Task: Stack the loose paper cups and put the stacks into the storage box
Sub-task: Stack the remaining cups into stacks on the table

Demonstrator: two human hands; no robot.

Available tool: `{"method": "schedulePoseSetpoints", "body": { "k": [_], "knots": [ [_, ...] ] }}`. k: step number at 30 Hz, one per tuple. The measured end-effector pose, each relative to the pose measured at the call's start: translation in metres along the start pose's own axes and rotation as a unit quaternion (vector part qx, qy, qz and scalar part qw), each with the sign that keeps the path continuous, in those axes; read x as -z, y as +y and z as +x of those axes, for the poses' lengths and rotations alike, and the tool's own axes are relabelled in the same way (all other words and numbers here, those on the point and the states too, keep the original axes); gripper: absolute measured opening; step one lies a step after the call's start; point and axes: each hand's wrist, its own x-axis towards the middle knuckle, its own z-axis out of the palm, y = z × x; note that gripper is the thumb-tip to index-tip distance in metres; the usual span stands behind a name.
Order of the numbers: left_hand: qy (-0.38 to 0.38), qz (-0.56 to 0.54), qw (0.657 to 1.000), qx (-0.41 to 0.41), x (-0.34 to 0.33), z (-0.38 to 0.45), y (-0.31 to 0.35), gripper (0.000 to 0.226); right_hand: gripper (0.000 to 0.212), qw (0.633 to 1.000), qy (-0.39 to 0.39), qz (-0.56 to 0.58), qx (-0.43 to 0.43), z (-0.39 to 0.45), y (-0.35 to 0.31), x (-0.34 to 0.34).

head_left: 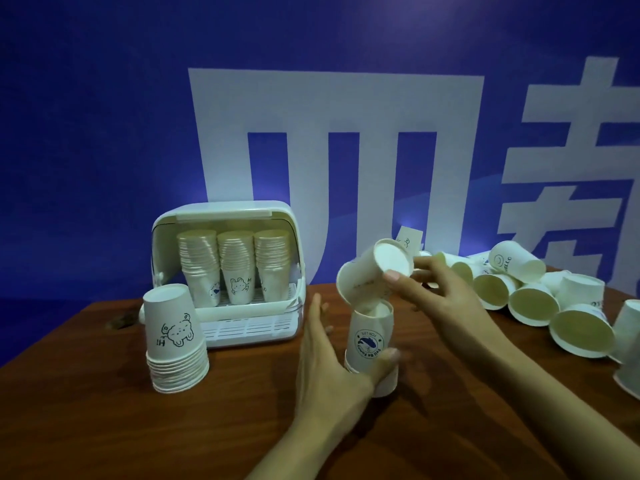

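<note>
My left hand (330, 368) steadies a short upside-down stack of white paper cups (370, 341) at the table's middle, thumb against its front and fingers straight beside it. Just over that stack, tilted, is a single white cup (374, 271) that my right hand (440, 289) holds by its base. A taller upside-down stack (175, 341) with a bear drawing stands at the left. Behind it is the white storage box (277, 323), lid up, with three stacks (235, 265) inside. Several loose cups (533, 299) lie on their sides at the right.
The brown wooden table (207, 427) ends at a blue wall with large white lettering (332, 105). Another upside-down cup (628, 372) sits at the right edge of view. The box's slotted tray (249, 329) projects forward from the box.
</note>
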Motion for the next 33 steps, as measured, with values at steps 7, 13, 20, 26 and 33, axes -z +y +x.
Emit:
{"method": "schedulePoseSetpoints", "body": {
  "k": [7,13,20,26,33],
  "knots": [
    [-0.005,0.042,0.992,-0.118,-0.003,-0.006,0.004,0.109,0.045,0.989,0.085,0.02,0.118,-0.008,-0.004,-0.015],
    [0.043,0.033,0.991,-0.126,-0.002,-0.009,0.006,0.106,0.038,0.969,0.17,-0.031,0.175,-0.007,-0.01,-0.002],
    [0.047,0.046,0.991,-0.118,-0.005,-0.004,-0.001,0.101,0.04,0.976,0.046,-0.153,0.145,-0.008,0.012,-0.014],
    [0.044,0.011,0.998,-0.031,-0.004,0.006,-0.006,0.058,0.032,0.979,-0.049,-0.175,0.091,-0.008,0.036,-0.021],
    [0.001,-0.002,1.0,-0.012,-0.001,0.007,-0.005,0.064,0.036,0.964,0.061,-0.252,0.05,0.015,0.056,0.032]
  ]
}}
